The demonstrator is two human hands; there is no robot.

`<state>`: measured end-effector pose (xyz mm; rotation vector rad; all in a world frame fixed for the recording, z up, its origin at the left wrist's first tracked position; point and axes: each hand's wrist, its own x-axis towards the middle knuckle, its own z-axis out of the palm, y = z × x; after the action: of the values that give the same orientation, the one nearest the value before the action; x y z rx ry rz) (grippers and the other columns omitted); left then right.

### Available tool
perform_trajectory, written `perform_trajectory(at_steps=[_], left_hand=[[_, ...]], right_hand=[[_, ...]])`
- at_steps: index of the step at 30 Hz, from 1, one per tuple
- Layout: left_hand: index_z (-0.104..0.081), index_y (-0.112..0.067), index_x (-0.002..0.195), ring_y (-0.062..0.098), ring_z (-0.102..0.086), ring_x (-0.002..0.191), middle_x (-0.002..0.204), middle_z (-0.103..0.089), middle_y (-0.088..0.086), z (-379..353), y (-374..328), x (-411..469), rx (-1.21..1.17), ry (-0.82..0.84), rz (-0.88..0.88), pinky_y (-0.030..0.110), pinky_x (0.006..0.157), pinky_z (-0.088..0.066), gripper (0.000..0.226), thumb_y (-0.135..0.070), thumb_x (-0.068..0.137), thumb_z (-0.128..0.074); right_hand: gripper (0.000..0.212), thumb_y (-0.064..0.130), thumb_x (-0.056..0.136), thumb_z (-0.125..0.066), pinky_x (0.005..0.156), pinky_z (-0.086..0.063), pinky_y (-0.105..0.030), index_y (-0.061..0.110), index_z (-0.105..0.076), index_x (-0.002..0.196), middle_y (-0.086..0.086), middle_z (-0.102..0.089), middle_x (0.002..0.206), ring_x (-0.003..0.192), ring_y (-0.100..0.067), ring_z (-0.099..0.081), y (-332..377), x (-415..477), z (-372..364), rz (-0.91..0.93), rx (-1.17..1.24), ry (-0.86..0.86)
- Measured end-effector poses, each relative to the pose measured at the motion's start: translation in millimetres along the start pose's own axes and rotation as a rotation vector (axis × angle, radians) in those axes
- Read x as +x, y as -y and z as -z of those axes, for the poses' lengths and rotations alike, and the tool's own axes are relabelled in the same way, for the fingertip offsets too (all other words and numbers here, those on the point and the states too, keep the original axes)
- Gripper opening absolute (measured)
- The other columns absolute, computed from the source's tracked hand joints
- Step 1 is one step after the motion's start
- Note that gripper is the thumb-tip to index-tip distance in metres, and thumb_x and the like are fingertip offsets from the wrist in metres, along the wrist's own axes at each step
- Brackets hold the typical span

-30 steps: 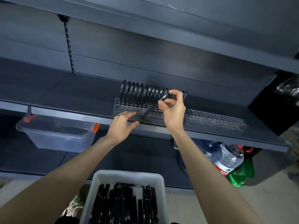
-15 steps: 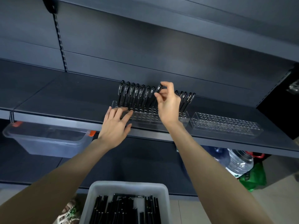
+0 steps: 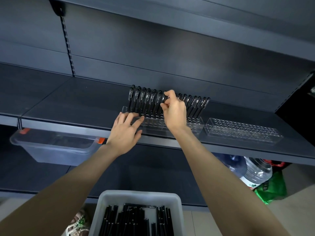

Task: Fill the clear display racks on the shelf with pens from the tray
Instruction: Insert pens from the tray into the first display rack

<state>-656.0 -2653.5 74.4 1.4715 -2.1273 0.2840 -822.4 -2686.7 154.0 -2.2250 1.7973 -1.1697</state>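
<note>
The right hand [image 3: 174, 111] pinches the top of a black pen [image 3: 163, 100] between thumb and fingertips, the pen standing tilted in the back row of the near clear rack [image 3: 194, 127]. The left hand [image 3: 125, 133] lies flat with straight, spread fingers on the front left of that same rack, gripping nothing. A row of pens [image 3: 144, 100] stands in the rack's rear holes on both sides of the right hand, all leaning the same way. Just beside it to the right on the dark shelf [image 3: 71, 106] sits a second clear rack [image 3: 242, 132], showing rows of open holes. Below, between the forearms, a pale tray [image 3: 141, 195] holds many loose pens [image 3: 131, 222] lying lengthwise. Under the shelf at left sits a clear bin [image 3: 54, 149] with orange latches.
</note>
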Motion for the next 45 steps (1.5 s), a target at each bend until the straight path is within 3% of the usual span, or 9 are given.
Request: perform_trajectory(at_steps=[5, 9, 12, 16, 21, 27, 33, 39, 45], left_hand=[[-0.056, -0.007, 0.126, 0.035, -0.049, 0.114, 0.121, -0.054, 0.013, 8.4, -1.3, -2.2, -0.030, 0.040, 0.008, 0.053, 0.106, -0.028, 0.045, -0.022, 0.084, -0.064], [-0.058, -0.009, 0.122, 0.031, -0.049, 0.107, 0.118, -0.056, 0.010, 19.0, -6.9, -27.7, -0.136, 0.042, 0.080, 0.046, 0.092, -0.045, 0.046, -0.033, 0.086, -0.042], [-0.060, -0.008, 0.120, 0.032, -0.052, 0.104, 0.114, -0.058, 0.010, 12.5, -13.6, -66.7, -0.185, 0.102, 0.116, 0.045, 0.084, -0.048, 0.046, -0.034, 0.086, -0.043], [-0.056, -0.008, 0.126, 0.034, -0.051, 0.109, 0.120, -0.056, 0.011, -11.4, -27.0, -135.4, -0.223, 0.273, 0.177, 0.046, 0.089, -0.043, 0.040, -0.022, 0.089, -0.060], [-0.045, -0.014, 0.136, 0.029, -0.042, 0.124, 0.134, -0.046, 0.007, -43.7, -42.1, -211.4, -0.295, 0.582, 0.293, 0.040, 0.102, -0.033, 0.046, -0.031, 0.094, -0.048], [-0.033, -0.020, 0.144, 0.021, -0.032, 0.133, 0.146, -0.034, 0.000, -85.5, -55.7, -275.4, -0.269, 0.862, 0.384, 0.034, 0.105, -0.031, 0.053, -0.036, 0.095, -0.045], [-0.026, -0.021, 0.147, 0.021, -0.015, 0.142, 0.157, -0.011, -0.004, -107.7, -67.5, -312.6, -0.260, 1.028, 0.432, 0.043, 0.110, -0.027, 0.056, -0.038, 0.096, -0.043], [-0.028, -0.025, 0.145, 0.019, -0.014, 0.141, 0.155, -0.015, -0.007, -116.2, -70.2, -317.4, -0.198, 1.000, 0.405, 0.041, 0.107, -0.026, 0.054, -0.042, 0.096, -0.040], [-0.029, -0.023, 0.145, 0.019, -0.012, 0.143, 0.156, -0.017, -0.004, -114.7, -72.6, -317.0, -0.276, 0.981, 0.452, 0.040, 0.113, -0.021, 0.053, -0.039, 0.096, -0.042]], right_hand=[[0.048, 0.008, 0.090, -0.060, 0.080, -0.052, -0.041, 0.015, -0.044, 0.135, -0.011, -0.067, 0.099, 0.088, -0.027, -0.063, 1.0, -7.7, 7.1, -0.032, 0.012, -0.001], [0.049, 0.010, 0.090, -0.061, 0.080, -0.052, -0.037, 0.015, -0.042, 0.135, -0.008, -0.066, 0.098, 0.086, -0.021, -0.062, -6.0, -43.1, 10.6, -0.090, 0.089, 0.009], [0.040, 0.016, 0.091, -0.060, 0.082, -0.051, -0.038, 0.014, -0.047, 0.130, -0.006, -0.066, 0.103, 0.093, -0.023, -0.063, -20.3, -92.1, 1.4, -0.188, 0.079, 0.116], [0.038, 0.019, 0.091, -0.060, 0.080, -0.049, -0.032, 0.015, -0.050, 0.127, -0.003, -0.063, 0.113, 0.098, -0.020, -0.062, -44.1, -177.5, -24.2, -0.304, 0.039, 0.326], [0.041, 0.021, 0.092, -0.059, 0.096, -0.042, -0.030, 0.013, -0.049, 0.131, -0.005, -0.056, 0.127, 0.114, -0.024, -0.056, -68.1, -274.2, -57.6, -0.433, 0.029, 0.621], [0.051, 0.024, 0.092, -0.059, 0.105, -0.038, -0.036, 0.012, -0.041, 0.138, -0.010, -0.045, 0.139, 0.128, -0.026, -0.043, -89.7, -347.6, -93.4, -0.559, -0.002, 0.913], [0.059, 0.029, 0.091, -0.059, 0.107, -0.030, -0.037, 0.006, -0.033, 0.139, -0.015, -0.033, 0.139, 0.128, -0.034, -0.036, -102.0, -383.0, -120.6, -0.662, -0.124, 1.021], [0.051, 0.024, 0.087, -0.064, 0.094, -0.042, -0.039, 0.004, -0.042, 0.129, -0.017, -0.044, 0.131, 0.117, -0.037, -0.050, -104.3, -385.3, -132.0, -0.737, -0.130, 0.987], [0.008, 0.007, 0.088, -0.051, 0.080, -0.046, -0.037, 0.006, -0.054, 0.095, -0.019, -0.060, 0.108, 0.102, -0.037, -0.058, -105.2, -384.6, -122.1, -0.768, -0.182, 0.987]])
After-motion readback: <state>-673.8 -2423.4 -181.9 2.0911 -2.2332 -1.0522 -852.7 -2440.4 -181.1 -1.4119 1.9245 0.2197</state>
